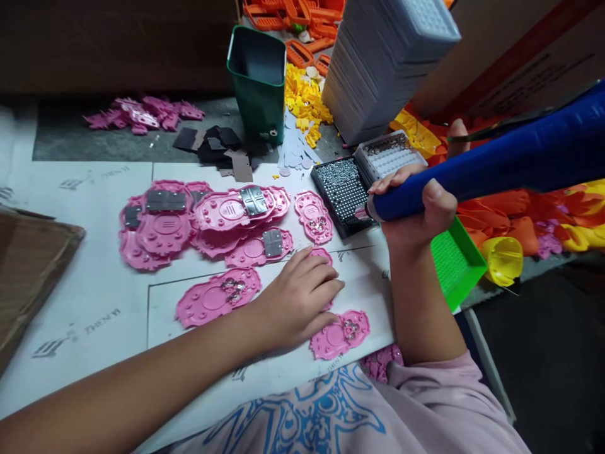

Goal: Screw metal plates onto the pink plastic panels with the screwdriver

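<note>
My right hand (416,205) is wrapped round a thick blue electric screwdriver (491,167). The tool's tip hangs over a black screw tray (341,195), whose holes and loose small screws show in front of it. My left hand (302,296) lies with its fingers spread over a pink plastic plate (321,253), mostly covering it. Close to that hand are a pink plate with shiny metal pieces (341,334), a larger pink plate (217,296) and another small one (314,216).
Stacked pink plates with grey covers (165,221) lie to the left. Behind stand a green bin (258,88), dark flat pieces (215,148), yellow parts (305,98) and a tall stack of white trays (378,69). A green basket (456,265) sits right; a cardboard flap (33,271), left.
</note>
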Available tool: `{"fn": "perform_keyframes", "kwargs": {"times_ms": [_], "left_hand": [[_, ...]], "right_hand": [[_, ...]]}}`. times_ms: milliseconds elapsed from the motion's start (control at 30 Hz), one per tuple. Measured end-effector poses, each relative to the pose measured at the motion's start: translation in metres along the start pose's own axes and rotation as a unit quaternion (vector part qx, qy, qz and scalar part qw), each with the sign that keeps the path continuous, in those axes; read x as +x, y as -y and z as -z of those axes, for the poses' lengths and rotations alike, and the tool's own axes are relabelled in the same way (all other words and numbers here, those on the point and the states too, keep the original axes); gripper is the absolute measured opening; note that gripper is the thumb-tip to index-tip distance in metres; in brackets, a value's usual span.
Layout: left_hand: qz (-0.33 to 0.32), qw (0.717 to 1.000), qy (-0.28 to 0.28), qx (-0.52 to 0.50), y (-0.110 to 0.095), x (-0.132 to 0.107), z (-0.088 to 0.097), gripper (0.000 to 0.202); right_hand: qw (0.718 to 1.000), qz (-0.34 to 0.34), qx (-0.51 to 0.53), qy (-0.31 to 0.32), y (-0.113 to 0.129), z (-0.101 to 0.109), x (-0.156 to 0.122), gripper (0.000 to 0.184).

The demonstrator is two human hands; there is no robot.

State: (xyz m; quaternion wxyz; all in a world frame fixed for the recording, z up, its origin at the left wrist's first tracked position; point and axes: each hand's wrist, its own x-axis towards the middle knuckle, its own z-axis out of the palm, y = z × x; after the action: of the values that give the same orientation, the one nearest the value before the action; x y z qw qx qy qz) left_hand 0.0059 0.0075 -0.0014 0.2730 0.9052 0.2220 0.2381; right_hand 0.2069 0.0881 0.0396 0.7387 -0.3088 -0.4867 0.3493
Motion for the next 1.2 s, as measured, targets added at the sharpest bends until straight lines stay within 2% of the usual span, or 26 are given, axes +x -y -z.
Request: {"fn": "perform_keyframes", "kwargs": {"times_ms": [233,400,533,600,700,800,867,967,1033,1133,1200], "left_hand": [[0.037,0.997,-0.047,0.043,-0.005,-0.001,-0.001,0.028],[0.061,0.996,-0.003,0.059,-0.008,-0.001,-0.001,0.033],[0.066,0.996,0.008,0.060,-0.008,0.000,-0.001,0.034],[0.063,0.996,0.008,0.059,-0.008,0.000,-0.001,0.034],[0.059,0.996,-0.004,0.060,-0.007,0.000,-0.001,0.030],[0.066,0.996,-0.021,0.060,-0.006,0.000,-0.001,0.026],[0.072,0.995,-0.032,0.056,-0.006,0.000,-0.002,0.025],[0.082,0.994,-0.054,0.056,-0.005,0.000,-0.002,0.025],[0.091,0.992,-0.070,0.055,-0.004,0.000,-0.002,0.024],[0.097,0.990,-0.087,0.051,-0.004,0.001,-0.002,0.024],[0.100,0.990,-0.090,0.047,-0.004,0.001,-0.002,0.024]], "right_hand": [[1.000,-0.027,-0.014,0.000,0.000,0.000,0.001,0.016],[0.997,-0.063,-0.029,-0.020,0.000,-0.002,0.002,0.024],[0.998,-0.045,-0.023,-0.038,0.000,-0.005,0.002,0.015],[0.999,-0.030,-0.034,-0.028,0.002,-0.006,0.003,0.017],[0.998,-0.018,-0.057,-0.025,0.008,-0.007,0.005,0.021],[0.998,-0.023,-0.045,-0.022,0.020,-0.005,0.006,0.015],[0.999,-0.029,-0.018,0.007,0.030,-0.001,0.004,0.011],[0.993,-0.061,0.036,0.098,0.044,0.007,0.001,0.013],[0.977,-0.099,0.070,0.174,0.049,0.012,-0.001,0.026],[0.946,-0.119,0.113,0.279,0.048,0.012,-0.005,0.051],[0.938,-0.148,0.104,0.296,0.044,0.007,-0.009,0.054]]}}
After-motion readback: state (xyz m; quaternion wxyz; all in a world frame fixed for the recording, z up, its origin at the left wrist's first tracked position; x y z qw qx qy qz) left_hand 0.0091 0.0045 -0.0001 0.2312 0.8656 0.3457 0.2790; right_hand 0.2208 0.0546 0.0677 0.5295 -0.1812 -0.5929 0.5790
